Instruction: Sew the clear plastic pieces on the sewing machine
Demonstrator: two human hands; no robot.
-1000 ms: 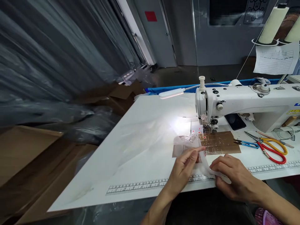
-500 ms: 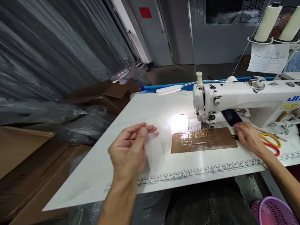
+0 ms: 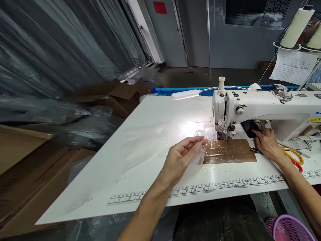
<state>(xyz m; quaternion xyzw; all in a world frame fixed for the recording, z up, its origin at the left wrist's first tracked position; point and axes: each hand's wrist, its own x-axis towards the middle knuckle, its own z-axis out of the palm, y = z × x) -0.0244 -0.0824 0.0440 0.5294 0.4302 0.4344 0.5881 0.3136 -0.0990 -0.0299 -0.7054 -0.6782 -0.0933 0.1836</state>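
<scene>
My left hand [image 3: 182, 157] hovers just above the white table [image 3: 140, 147]. Its fingers pinch a thin see-through sheet [image 3: 197, 160] at the left end of the brown taped patch [image 3: 229, 150]. The patch lies under the needle of the white sewing machine [image 3: 253, 107]. My right hand [image 3: 266, 142] rests on the table to the right of the patch, below the machine arm. Its fingers curl over the blue snips [image 3: 252, 150], whose dark tips stick out under the palm, and its fingertips reach a black phone [image 3: 248, 128].
Yellow and red scissors [image 3: 293, 157] lie right of my right hand. A lamp [image 3: 187, 94] lights the needle area. A ruler strip [image 3: 200, 189] runs along the table's front edge. Cardboard boxes [image 3: 117, 97] and plastic sheeting stand left; a pink basket [image 3: 291, 231] sits low right.
My left hand carried the see-through sheet from out at the left back to the patch's left end. My right hand stayed by the snips and slid its fingers toward the phone.
</scene>
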